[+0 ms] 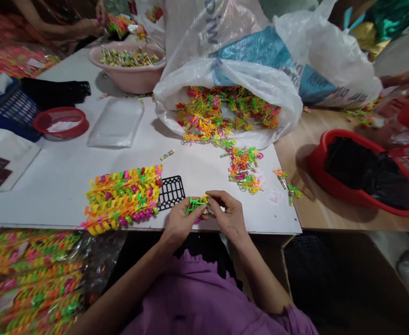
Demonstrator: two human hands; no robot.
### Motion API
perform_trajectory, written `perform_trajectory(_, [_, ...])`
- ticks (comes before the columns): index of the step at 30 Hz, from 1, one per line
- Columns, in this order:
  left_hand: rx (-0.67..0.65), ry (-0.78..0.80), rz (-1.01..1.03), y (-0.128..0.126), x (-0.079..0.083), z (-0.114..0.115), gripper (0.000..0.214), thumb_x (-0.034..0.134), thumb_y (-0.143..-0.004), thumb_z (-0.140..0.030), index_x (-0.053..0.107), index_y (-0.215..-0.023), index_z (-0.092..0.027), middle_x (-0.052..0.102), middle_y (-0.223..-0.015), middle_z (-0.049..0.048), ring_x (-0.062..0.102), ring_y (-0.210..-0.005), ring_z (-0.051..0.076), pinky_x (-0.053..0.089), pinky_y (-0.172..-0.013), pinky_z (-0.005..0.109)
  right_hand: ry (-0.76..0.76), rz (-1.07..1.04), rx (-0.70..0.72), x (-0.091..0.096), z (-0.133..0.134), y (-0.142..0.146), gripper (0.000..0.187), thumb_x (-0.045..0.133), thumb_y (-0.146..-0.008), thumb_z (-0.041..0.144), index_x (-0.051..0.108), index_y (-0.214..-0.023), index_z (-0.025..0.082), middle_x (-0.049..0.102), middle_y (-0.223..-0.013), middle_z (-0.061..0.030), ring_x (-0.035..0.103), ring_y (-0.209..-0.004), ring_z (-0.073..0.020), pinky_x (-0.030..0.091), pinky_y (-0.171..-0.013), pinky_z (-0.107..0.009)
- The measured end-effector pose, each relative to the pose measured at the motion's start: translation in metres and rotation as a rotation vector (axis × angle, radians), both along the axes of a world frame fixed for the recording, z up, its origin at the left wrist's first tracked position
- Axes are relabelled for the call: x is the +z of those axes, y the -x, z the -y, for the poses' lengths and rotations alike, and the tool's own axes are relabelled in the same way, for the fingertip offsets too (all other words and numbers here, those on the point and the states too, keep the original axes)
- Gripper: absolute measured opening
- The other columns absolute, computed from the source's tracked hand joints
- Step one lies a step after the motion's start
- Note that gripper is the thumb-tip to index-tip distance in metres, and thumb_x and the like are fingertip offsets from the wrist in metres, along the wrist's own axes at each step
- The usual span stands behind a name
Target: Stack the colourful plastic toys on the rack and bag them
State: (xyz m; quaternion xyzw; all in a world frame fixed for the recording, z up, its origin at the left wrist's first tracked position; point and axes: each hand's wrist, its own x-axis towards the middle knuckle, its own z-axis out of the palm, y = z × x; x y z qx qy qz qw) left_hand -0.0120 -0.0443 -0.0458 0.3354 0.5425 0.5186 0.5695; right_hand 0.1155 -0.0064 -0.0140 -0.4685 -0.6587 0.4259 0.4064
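At the table's front edge my left hand (pixel 179 219) is closed on small green plastic toys (pixel 194 204). Close beside it, my right hand (pixel 229 215) pinches at a yellow plastic piece (pixel 204 199) of the same bunch; its fingertips partly hide what they grip. To the left of my hands, a black plastic grid tray (pixel 172 191) shows one bare end. The rest of it lies under rows of bright plastic toys (pixel 122 197). A loose pile of similar toys (pixel 243 170) spreads beyond my right hand.
A large white sack (pixel 166 100) lies open, full of toys. A pink basin (pixel 127 79) of small tubes, a red basket (pixel 61 132) and clear plastic bags (pixel 117 123) stand left. At right is a red basin (pixel 318 172) with black trays. Another person's hands (pixel 92 28) work at far left.
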Motion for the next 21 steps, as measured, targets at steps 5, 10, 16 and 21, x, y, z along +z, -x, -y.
perform_trajectory(5, [0.019, -0.017, 0.039, -0.001, -0.002, 0.000, 0.026, 0.066, -0.073, -0.035, 0.060, -0.090, -0.016, 0.064, -0.068, -0.0016, 0.061, -0.059, 0.011, 0.049, -0.061, 0.023, -0.040, 0.023, 0.005, 0.000, 0.002, 0.001, 0.016, 0.055, -0.081, 0.021, 0.066, -0.093, 0.019, 0.066, -0.080, -0.0014, 0.060, -0.068, -0.0109, 0.049, -0.064, -0.022])
perform_trajectory(10, [0.030, -0.030, 0.018, -0.001, 0.000, 0.001, 0.024, 0.066, -0.072, -0.034, 0.061, -0.086, -0.015, 0.064, -0.067, -0.0014, 0.061, -0.060, 0.011, 0.049, -0.061, 0.023, -0.108, 0.068, 0.023, -0.001, 0.004, 0.001, 0.017, 0.054, -0.083, 0.023, 0.066, -0.095, 0.019, 0.065, -0.079, -0.0019, 0.060, -0.068, -0.0115, 0.049, -0.065, -0.023])
perform_trajectory(16, [0.046, 0.016, 0.004, 0.000, 0.004, -0.001, 0.026, 0.066, -0.070, -0.035, 0.061, -0.085, -0.015, 0.064, -0.065, -0.0008, 0.060, -0.059, 0.013, 0.049, -0.061, 0.025, -0.147, 0.132, 0.037, -0.004, 0.004, 0.002, 0.018, 0.051, -0.085, 0.023, 0.065, -0.097, 0.018, 0.066, -0.082, -0.0039, 0.061, -0.069, -0.0125, 0.050, -0.067, -0.024])
perform_trajectory(21, [0.099, 0.075, -0.037, -0.003, 0.021, 0.009, 0.019, 0.066, -0.066, -0.034, 0.061, -0.072, -0.017, 0.062, -0.060, -0.0002, 0.058, -0.057, 0.014, 0.047, -0.059, 0.026, -0.322, 0.172, 0.071, 0.003, 0.018, 0.003, 0.022, 0.048, -0.086, 0.021, 0.064, -0.102, 0.020, 0.067, -0.085, -0.0066, 0.063, -0.076, -0.0163, 0.052, -0.068, -0.026])
